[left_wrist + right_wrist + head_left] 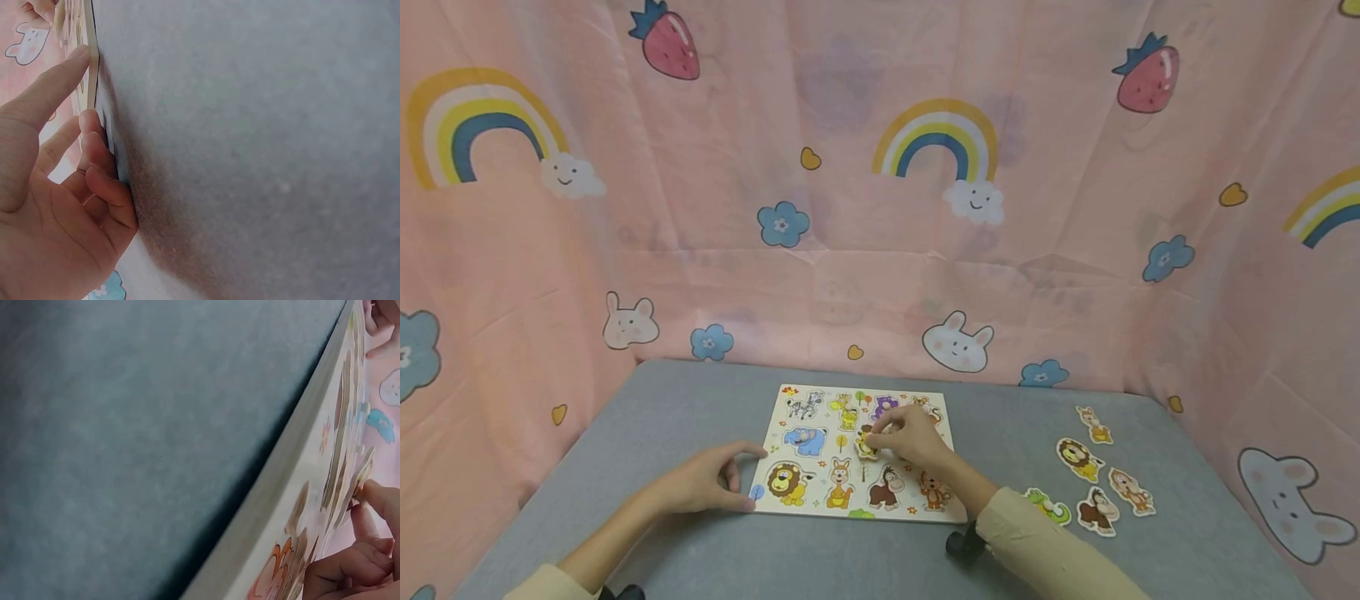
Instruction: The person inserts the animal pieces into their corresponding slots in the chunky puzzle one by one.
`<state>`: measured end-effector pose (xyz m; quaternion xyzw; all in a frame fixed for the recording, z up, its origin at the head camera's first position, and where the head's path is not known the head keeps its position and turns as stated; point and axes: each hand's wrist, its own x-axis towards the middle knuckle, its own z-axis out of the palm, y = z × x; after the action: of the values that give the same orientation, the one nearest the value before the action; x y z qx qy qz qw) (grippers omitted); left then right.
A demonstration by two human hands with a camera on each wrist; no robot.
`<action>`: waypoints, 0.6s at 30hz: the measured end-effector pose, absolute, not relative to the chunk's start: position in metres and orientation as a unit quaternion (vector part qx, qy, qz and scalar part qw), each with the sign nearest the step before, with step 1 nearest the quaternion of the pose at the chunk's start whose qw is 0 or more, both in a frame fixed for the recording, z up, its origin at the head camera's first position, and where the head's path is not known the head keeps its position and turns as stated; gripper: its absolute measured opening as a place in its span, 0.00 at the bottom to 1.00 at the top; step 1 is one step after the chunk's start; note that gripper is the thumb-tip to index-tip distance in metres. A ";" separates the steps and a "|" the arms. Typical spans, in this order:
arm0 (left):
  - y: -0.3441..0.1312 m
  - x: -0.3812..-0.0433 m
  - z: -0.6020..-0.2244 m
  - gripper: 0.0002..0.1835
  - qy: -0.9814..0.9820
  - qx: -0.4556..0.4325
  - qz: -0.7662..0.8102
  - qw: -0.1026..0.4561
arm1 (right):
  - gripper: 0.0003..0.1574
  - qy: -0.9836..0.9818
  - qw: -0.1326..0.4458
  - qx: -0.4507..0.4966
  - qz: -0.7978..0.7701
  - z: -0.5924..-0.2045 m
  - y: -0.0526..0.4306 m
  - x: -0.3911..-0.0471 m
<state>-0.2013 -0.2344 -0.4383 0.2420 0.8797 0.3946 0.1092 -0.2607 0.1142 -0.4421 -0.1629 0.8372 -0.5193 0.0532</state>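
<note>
White puzzle board (895, 515) lies flat: our left hand (700, 482), thumb and forefinger apart, touches its edge, likely steadying it; our right hand (913, 437) pinches an animal piece (865, 451) over its middle.

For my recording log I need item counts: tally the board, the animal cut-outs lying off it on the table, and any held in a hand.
Board: 1
Loose cut-outs: 5
Cut-out pinched by the right hand: 1
Total: 7
</note>
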 end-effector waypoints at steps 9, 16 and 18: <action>-0.234 -0.202 -0.438 0.37 0.882 0.242 0.392 0.106 | 0.06 0.850 0.042 -0.159 -0.500 -0.442 0.113 -0.261; -0.234 -0.202 -0.439 0.38 0.882 0.240 0.392 0.106 | 0.06 0.859 0.024 -0.167 -0.483 -0.444 0.112 -0.262; -0.235 -0.202 -0.439 0.38 0.882 0.239 0.393 0.107 | 0.07 0.864 0.020 -0.167 -0.475 -0.446 0.111 -0.263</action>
<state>-0.2019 -0.2346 -0.4391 0.2385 0.8817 0.3927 0.1071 -0.2628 0.1111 -0.4457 -0.1665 0.8636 -0.4755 0.0196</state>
